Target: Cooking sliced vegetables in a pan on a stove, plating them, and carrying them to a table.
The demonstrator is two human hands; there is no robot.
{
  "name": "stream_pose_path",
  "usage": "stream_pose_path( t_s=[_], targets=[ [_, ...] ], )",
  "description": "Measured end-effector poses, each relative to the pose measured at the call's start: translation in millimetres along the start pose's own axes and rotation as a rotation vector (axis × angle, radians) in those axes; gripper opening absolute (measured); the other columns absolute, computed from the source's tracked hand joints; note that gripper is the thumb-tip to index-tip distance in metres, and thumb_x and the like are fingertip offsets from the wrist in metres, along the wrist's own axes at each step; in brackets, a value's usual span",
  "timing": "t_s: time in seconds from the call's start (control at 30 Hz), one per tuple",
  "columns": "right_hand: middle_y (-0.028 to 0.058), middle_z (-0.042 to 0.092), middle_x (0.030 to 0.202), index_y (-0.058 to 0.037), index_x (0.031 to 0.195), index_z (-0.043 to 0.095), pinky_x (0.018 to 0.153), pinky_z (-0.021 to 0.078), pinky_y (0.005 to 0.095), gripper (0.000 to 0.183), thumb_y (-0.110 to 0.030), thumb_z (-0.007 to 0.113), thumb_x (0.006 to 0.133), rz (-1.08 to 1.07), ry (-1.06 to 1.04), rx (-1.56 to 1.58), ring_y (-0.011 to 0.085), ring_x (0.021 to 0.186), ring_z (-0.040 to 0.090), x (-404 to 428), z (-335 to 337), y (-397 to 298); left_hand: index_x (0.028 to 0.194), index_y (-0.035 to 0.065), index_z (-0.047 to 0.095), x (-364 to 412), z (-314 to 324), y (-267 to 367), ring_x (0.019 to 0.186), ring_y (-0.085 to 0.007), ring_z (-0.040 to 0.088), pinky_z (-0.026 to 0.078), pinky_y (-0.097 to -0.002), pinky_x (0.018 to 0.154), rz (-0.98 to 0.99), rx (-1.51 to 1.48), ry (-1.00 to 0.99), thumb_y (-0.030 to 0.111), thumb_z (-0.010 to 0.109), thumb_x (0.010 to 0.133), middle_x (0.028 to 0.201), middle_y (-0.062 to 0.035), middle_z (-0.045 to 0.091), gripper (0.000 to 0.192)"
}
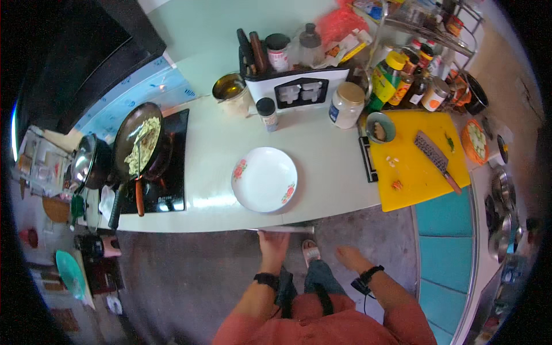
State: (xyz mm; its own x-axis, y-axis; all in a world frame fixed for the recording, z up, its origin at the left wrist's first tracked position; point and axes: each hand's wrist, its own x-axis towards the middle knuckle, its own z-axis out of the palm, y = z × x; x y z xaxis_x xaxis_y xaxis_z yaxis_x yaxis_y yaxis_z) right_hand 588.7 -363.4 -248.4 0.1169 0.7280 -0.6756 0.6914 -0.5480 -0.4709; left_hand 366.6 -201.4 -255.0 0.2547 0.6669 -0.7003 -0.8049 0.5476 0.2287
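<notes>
My left hand (273, 249) reaches to the counter's front edge and touches a thin pale panel edge (298, 230) jutting out below it; its fingertips are hidden. Lower right of it, my right hand (352, 258) hangs over the floor, fingers loosely curled, nothing visible in it. A white plate with red flowers (264, 180) lies on the counter beyond my left hand. On the black cooktop (174, 189) at left, a tilted wok (125, 125) holds pale yellow-green food (148, 140) and a spatula with a wooden handle (139, 197).
A cleaver (432, 152) and a small bowl (381, 128) rest on the yellow cutting board (407, 198). A lidded jar (346, 105), a shaker (267, 114) and a white rack (261, 88) stand along the back. Sauce bottles (388, 75) crowd the right corner.
</notes>
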Motion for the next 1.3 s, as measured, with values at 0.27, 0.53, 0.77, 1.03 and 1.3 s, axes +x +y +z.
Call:
stream_pose_path(
  t_s=[0.27,0.53,0.77,1.03,1.3],
  targets=[
    [0.0197,0.064,0.088,0.0035,0.102,0.059,0.076,0.0480,0.0401,0.042,-0.034,0.041,0.095,-0.153,-0.060,0.312,0.0305,0.083,0.062,104,58,-42,0.095,0.0053,0.047,-91,-66,17,0.070,-0.0206,0.059,0.049,-0.0375,0.061,0.267,0.691,0.252,0.040,0.037,0.098,0.082,-0.0096,0.056,0.036],
    [0.0153,0.061,0.096,-0.0005,0.104,0.057,0.069,0.0511,0.0379,0.036,-0.031,0.039,0.097,-0.307,-0.066,0.124,0.0247,0.084,0.062,261,172,-52,0.083,-0.0004,0.051,-130,-138,51,0.061,-0.0352,0.054,0.043,-0.0410,0.057,0.738,1.478,0.701,0.027,0.053,0.091,0.069,-0.0200,0.052,0.029],
    [0.0179,0.061,0.102,-0.0010,0.108,0.056,0.071,0.0511,0.0391,0.036,-0.031,0.041,0.096,-0.350,0.144,0.166,0.0273,0.086,0.062,351,202,-98,0.080,0.0018,0.055,-150,-173,110,0.064,-0.0359,0.055,0.044,-0.0420,0.058,0.784,1.651,0.625,0.030,0.062,0.086,0.071,-0.0169,0.054,0.030],
    [0.0185,0.060,0.101,-0.0011,0.108,0.056,0.070,0.0508,0.0390,0.036,-0.032,0.043,0.094,-0.290,0.343,0.076,0.0270,0.085,0.062,402,161,-145,0.081,0.0054,0.057,-150,-192,135,0.063,-0.0302,0.057,0.045,-0.0382,0.054,0.897,1.788,0.590,0.042,0.065,0.080,0.068,-0.0115,0.056,0.038],
    [0.0191,0.060,0.100,-0.0012,0.107,0.056,0.069,0.0505,0.0389,0.036,-0.033,0.045,0.093,-0.284,0.434,0.049,0.0267,0.084,0.061,418,136,-162,0.082,0.0065,0.057,-151,-184,135,0.064,-0.0307,0.058,0.046,-0.0389,0.054,0.849,1.769,0.565,0.042,0.065,0.079,0.070,-0.0107,0.057,0.037]
  ],
)
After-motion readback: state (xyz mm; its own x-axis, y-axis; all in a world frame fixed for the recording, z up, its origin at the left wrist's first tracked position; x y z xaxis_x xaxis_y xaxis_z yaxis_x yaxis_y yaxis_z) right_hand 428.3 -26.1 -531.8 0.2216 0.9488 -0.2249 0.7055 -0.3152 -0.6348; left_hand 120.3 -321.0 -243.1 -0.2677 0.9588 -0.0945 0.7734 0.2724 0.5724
